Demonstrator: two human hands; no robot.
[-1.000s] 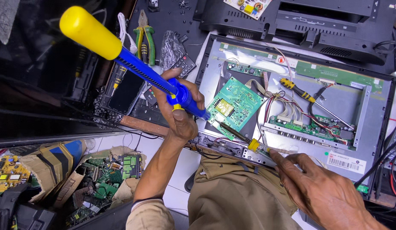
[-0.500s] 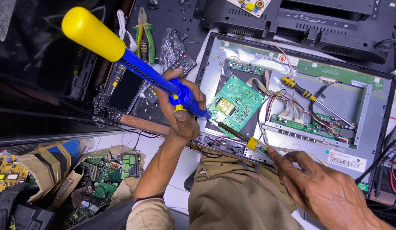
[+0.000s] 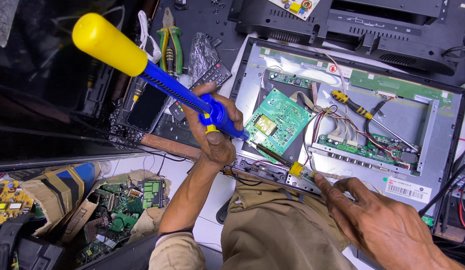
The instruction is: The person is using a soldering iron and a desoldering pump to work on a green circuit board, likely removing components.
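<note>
Wrapped tight in my left hand [image 3: 212, 132], the blue desoldering pump [image 3: 192, 102] points its nozzle at the edge of the green circuit board [image 3: 275, 122], while my right hand [image 3: 387, 227] pinches the yellow-collared soldering iron [image 3: 277, 160] beside it. If the pump's tip sits off the joint, I judge the hot iron could scorch the board or nearby ribbon wires [image 3: 325, 117].

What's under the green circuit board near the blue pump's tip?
The green circuit board lies on the monitor's grey metal back panel. The left hand holds the blue pump; beneath the board stays hidden.
</note>
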